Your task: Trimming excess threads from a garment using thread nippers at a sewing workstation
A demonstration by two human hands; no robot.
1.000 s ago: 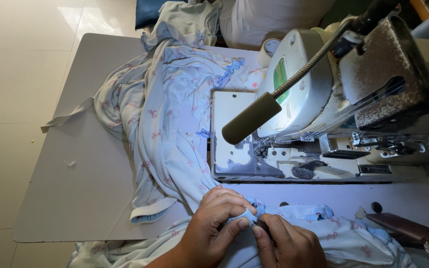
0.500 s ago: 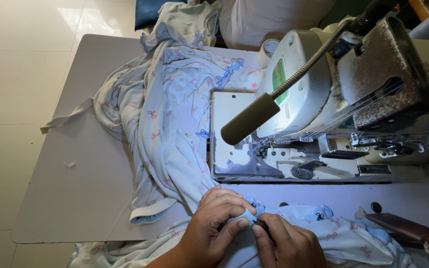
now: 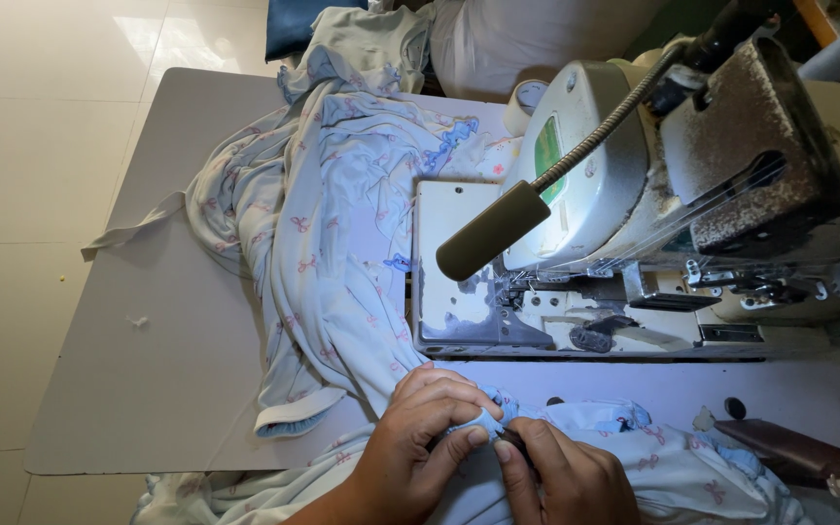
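Little moved since earlier frame: my hands stay bunched together at near table edge, same pinch. Left hand [image 3: 420,442] and right hand [image 3: 561,476] both closed narrow on small fold of pale blue printed fabric [image 3: 483,420], fingertips touching. Rest of garment [image 3: 332,253] trails up and away from grip over grey table [image 3: 148,389], beside sewing machine [image 3: 634,194]. Cloth looks light, limp, stretchy; best held at hem edge, close to pinch

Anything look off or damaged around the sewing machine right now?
The sewing machine looks worn: its dark top cover is speckled and the paint on its bed plate is chipped. A fabric strip trails over the table's left edge. Both hands pinch printed fabric.
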